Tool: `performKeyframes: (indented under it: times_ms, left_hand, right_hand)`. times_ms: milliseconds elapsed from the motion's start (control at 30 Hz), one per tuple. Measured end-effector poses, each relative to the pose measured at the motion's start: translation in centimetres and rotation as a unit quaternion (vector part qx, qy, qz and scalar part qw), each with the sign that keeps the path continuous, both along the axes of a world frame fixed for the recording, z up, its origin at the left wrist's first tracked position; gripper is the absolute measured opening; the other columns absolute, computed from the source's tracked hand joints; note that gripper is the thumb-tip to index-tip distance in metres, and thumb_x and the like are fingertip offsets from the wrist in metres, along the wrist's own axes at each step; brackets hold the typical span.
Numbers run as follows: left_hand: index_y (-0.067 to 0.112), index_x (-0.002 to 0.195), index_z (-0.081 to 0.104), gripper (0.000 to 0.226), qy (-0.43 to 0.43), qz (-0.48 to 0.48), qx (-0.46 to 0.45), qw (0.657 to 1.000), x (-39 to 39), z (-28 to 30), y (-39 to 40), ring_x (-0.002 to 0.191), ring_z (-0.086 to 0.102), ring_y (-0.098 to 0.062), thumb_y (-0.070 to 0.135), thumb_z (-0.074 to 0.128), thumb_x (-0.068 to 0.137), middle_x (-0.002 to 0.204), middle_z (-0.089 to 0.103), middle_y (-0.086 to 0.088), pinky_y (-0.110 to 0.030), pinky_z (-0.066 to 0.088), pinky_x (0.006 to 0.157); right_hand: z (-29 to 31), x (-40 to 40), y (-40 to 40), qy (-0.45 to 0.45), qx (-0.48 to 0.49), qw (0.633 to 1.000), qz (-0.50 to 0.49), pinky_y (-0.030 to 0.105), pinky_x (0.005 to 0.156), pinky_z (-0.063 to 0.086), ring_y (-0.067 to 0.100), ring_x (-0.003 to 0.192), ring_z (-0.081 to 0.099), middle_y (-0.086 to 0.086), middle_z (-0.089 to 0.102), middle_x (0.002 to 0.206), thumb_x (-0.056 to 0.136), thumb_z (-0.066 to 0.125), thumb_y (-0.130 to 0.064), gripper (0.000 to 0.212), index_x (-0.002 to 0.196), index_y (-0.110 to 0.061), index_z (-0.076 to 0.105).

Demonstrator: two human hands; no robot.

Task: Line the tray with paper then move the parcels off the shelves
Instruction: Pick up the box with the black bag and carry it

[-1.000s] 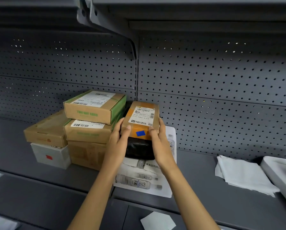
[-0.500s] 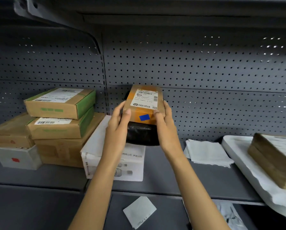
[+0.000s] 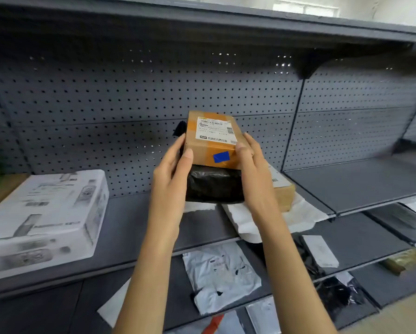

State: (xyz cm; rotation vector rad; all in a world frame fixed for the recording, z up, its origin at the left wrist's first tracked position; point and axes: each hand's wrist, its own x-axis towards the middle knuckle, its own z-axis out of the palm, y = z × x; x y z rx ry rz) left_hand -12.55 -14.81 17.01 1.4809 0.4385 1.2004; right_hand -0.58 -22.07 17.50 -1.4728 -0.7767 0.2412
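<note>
A small brown box (image 3: 211, 138) with orange tape, a white label and a blue sticker rests on a black wrapped parcel (image 3: 214, 184). Both hang in the air above the shelf, clamped between my left hand (image 3: 172, 169) on the left side and my right hand (image 3: 252, 169) on the right side. Behind my right hand, the paper-lined tray (image 3: 303, 213) sits on the shelf and holds a brown parcel (image 3: 283, 191), mostly hidden by my hand and the stack.
A large white printed box (image 3: 45, 218) lies on the grey shelf (image 3: 129, 227) at the left. Lower shelves hold a white mailer bag (image 3: 221, 273), black bags (image 3: 337, 295) and other parcels. A pegboard wall (image 3: 129, 104) backs the shelf; another shelf runs overhead.
I have carried the stacked box and black parcel to the right, away from the cardboard boxes at the left and up to the lined tray. Both hands keep the same hold.
</note>
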Motion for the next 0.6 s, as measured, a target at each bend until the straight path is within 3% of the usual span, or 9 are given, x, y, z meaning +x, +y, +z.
performKeyframes:
  times_ms: [100,233,400,533,600]
  left_hand:
    - [0.028,0.144,0.052,0.041,-0.003,-0.043,0.004,0.999,4.1,-0.2,-4.4,0.128,0.055,0.001,0.029,0.051,0.103,0.138,0.062,0.014,-0.032,0.041,0.114]
    - [0.028,0.144,0.051,0.042,-0.004,-0.084,0.010,0.996,9.8,-0.9,-10.4,0.127,0.057,-0.002,0.032,0.052,0.103,0.138,0.062,0.013,-0.035,0.042,0.113]
    - [0.028,0.145,0.051,0.044,-0.003,-0.127,0.002,0.992,15.9,-1.4,-16.5,0.132,0.054,-0.008,0.032,0.052,0.101,0.142,0.059,0.009,-0.039,0.041,0.114]
    - [0.031,0.145,0.050,0.043,0.009,-0.150,0.006,0.989,20.5,-1.8,-20.6,0.132,0.053,-0.006,0.032,0.052,0.102,0.143,0.059,0.010,-0.038,0.041,0.114]
    - [0.031,0.145,0.050,0.043,0.010,-0.168,0.004,0.986,22.5,-1.9,-22.2,0.131,0.054,-0.006,0.031,0.052,0.102,0.142,0.059,0.010,-0.038,0.042,0.113]
  right_hand:
    - [0.0,3.6,-5.4,-0.014,-0.005,0.999,-0.040,0.014,0.086,0.036,-0.004,0.109,0.053,-0.034,0.054,0.106,0.105,0.038,-0.048,0.051,0.155,-0.038,0.035]
    - [-0.2,8.3,-12.3,-0.019,-0.019,0.996,-0.087,0.033,0.107,0.038,0.008,0.124,0.049,-0.039,0.049,0.103,0.104,0.038,-0.051,0.051,0.154,-0.041,0.035]
    - [-1.1,13.4,-19.3,-0.003,-0.005,0.992,-0.124,0.037,0.107,0.042,0.013,0.127,0.052,-0.021,0.059,0.120,0.098,0.037,-0.056,0.055,0.151,-0.044,0.038]
    - [-1.5,17.5,-23.7,0.003,-0.009,0.987,-0.158,0.045,0.115,0.037,0.018,0.137,0.046,-0.012,0.059,0.137,0.089,0.035,-0.063,0.064,0.150,-0.046,0.038]
    - [-1.7,19.4,-25.5,0.005,-0.012,0.985,-0.174,0.042,0.113,0.039,0.016,0.135,0.047,-0.012,0.058,0.136,0.093,0.036,-0.061,0.060,0.150,-0.045,0.038]
